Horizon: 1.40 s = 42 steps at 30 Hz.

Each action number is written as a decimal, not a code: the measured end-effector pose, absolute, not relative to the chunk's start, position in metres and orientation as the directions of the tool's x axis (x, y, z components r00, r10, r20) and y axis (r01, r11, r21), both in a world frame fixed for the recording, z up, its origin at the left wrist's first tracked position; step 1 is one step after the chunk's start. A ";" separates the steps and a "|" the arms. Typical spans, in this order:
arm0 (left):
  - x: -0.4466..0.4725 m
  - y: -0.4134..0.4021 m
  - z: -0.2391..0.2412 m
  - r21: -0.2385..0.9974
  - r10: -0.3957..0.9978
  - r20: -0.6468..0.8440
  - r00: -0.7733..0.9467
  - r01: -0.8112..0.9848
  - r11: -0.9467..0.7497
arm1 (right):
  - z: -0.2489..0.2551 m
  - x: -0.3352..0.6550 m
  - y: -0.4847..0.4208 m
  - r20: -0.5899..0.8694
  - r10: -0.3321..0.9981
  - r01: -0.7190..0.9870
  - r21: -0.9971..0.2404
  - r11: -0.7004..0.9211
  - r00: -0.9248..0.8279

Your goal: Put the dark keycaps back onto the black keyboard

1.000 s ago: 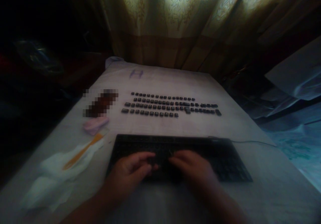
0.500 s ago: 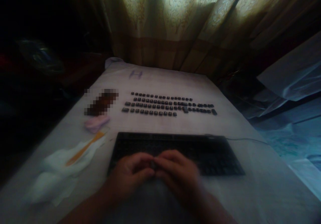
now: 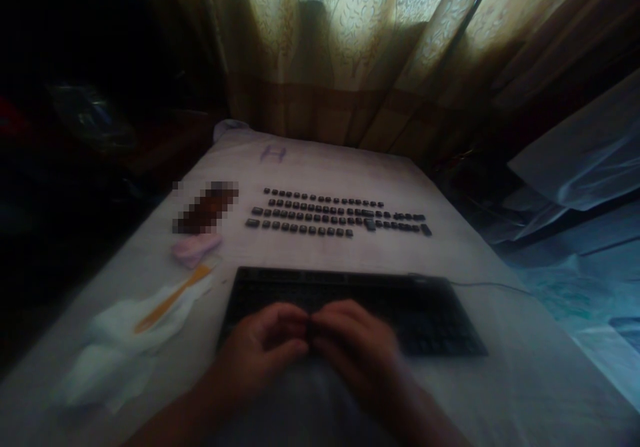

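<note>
A black keyboard (image 3: 400,300) lies across the near part of the table. Over its front edge, my left hand (image 3: 267,340) and my right hand (image 3: 353,340) meet at the fingertips, fingers curled and pinched together. Something small and dark seems to be between them, mostly hidden by the fingers and too dim to name. Beyond the keyboard, loose black keycaps (image 3: 320,217) are laid out in several rows, with a few larger ones among them.
To the left, a brush-like orange tool (image 3: 173,299) rests on a crumpled white cloth (image 3: 125,320). Behind it are a pink cloth (image 3: 196,248) and a blurred-out brown item (image 3: 207,208). A cable (image 3: 493,285) runs right from the keyboard. Patterned curtains (image 3: 350,53) hang behind the table.
The view has tilted up slightly, so the table's contents appear a bit lower. Both hands stay together over the keyboard, with only small finger movement.
</note>
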<state>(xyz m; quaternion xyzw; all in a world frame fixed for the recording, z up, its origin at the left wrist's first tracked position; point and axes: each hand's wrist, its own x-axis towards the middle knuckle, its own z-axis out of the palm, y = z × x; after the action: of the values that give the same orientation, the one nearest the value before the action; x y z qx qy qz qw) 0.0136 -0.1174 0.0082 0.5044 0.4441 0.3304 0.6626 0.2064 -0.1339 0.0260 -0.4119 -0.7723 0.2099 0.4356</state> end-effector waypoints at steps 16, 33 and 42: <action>-0.053 -0.066 -0.024 0.531 0.830 0.558 0.015 0.762 -0.371 | -0.009 0.342 0.011 0.073 0.997 0.856 -0.516 0.031 0.007; -0.062 -0.055 -0.032 0.510 0.870 0.492 0.001 0.810 -0.289 | -0.024 0.329 0.037 0.009 1.000 0.914 -0.406 -0.011 0.016; -0.066 -0.054 -0.038 0.513 0.885 0.465 0.011 0.811 -0.280 | -0.021 0.325 0.035 0.004 1.000 0.924 -0.383 -0.014 0.017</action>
<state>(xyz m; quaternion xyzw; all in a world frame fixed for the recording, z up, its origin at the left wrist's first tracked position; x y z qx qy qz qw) -0.0655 -0.0536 -0.0382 0.7093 0.5979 0.3700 0.0499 0.3251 0.0347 -0.0206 -0.6992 -0.6878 0.1353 0.1408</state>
